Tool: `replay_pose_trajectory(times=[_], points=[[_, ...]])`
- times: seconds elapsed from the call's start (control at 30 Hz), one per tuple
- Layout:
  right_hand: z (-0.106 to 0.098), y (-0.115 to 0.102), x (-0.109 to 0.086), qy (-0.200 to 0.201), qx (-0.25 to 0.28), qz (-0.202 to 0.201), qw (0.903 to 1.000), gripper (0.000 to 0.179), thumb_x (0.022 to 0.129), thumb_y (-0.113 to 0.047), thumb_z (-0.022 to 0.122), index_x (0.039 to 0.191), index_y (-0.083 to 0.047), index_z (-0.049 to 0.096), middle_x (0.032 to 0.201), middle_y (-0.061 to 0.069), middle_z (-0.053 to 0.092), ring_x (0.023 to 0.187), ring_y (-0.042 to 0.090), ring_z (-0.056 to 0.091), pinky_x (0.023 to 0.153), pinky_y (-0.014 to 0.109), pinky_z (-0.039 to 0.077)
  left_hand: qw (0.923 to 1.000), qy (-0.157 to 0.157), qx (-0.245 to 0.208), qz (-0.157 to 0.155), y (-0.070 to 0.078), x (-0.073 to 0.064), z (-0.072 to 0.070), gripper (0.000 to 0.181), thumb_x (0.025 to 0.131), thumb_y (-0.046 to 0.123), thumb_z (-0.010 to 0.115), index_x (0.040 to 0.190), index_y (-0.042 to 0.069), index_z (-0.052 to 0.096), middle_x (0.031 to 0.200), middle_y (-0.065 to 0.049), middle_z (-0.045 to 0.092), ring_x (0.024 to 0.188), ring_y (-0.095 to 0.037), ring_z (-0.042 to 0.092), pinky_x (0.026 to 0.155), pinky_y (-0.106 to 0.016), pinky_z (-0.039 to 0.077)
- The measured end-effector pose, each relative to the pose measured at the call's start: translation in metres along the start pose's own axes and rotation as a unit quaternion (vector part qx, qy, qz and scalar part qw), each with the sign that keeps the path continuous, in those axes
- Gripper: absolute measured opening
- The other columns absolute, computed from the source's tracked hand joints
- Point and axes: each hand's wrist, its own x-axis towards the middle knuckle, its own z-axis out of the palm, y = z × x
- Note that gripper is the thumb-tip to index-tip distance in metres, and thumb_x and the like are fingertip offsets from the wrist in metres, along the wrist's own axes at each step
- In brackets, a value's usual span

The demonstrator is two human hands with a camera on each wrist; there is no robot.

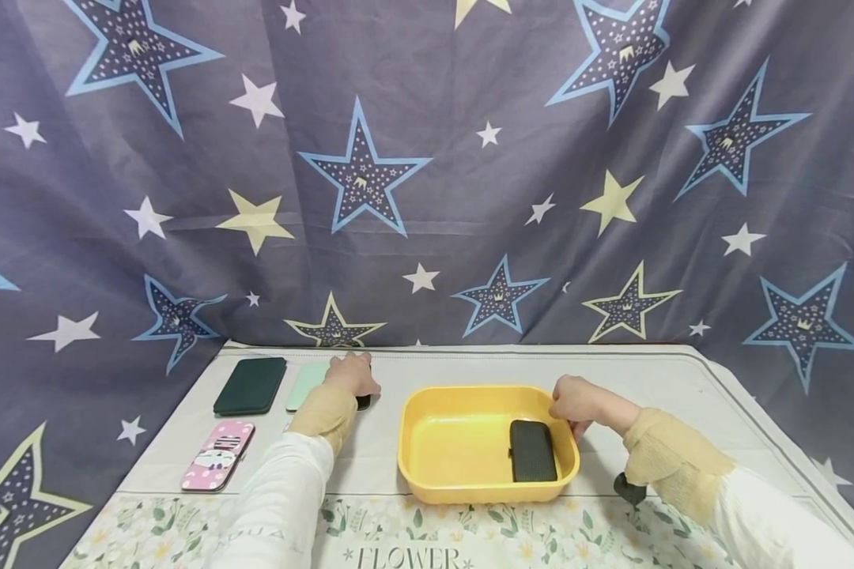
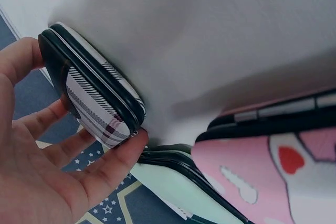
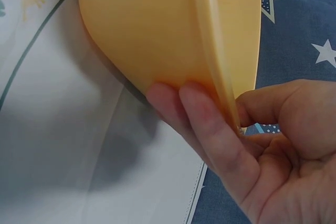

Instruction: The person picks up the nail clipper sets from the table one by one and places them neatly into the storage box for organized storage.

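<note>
My left hand (image 1: 354, 374) is at the back of the table, beside the mint-green case (image 1: 306, 382). In the left wrist view, the thumb and fingers of this hand hold a small black-edged plaid case (image 2: 100, 103) by its ends. My right hand (image 1: 585, 401) pinches the rim of a yellow plastic basin (image 1: 427, 494) at its right side, the thumb inside and the fingers outside. Inside the basin, toward the right, lies a black textured case (image 1: 534, 450). A pink dotted case (image 1: 217, 457) with a cartoon figure and a dark green case (image 1: 251, 386) lie to the left.
A pale tablecloth (image 1: 648, 367) covers the table, with a floral band and the word FLOWER along the front. Behind it hangs a grey-blue star curtain (image 1: 427, 197). A small dark object (image 1: 629, 489) is beneath the right wrist.
</note>
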Motion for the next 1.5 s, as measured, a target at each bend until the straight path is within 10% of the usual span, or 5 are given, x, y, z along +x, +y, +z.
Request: replay_pose_trajectory(times=[0.73,1.5], points=[[-0.001,-0.002,0.004,-0.015,-0.003,0.01,0.9998,0.013,0.083,-0.002,0.051,0.074,0.002,0.061,0.057,0.009,0.06,0.043,0.013,0.061,0.047,0.028,0.054,0.9991,-0.013,0.032,-0.024,0.007,-0.003,-0.05,0.082,0.077,0.036,0.065,0.143,-0.001,0.034,0.137,-0.032,0.041,0.126,-0.043,0.04,0.103,-0.057,0.03],[0.0,0.002,0.006,-0.02,-0.014,0.011,0.9996,0.015,0.084,-0.003,0.051,0.077,0.003,0.063,0.056,0.008,0.061,0.042,0.012,0.06,0.046,0.026,0.053,0.9996,-0.028,0.005,0.0,0.089,-0.046,-0.128,0.089,0.08,0.048,0.065,0.149,0.008,0.025,0.147,-0.025,0.029,0.13,-0.046,0.033,0.106,-0.052,0.029]])
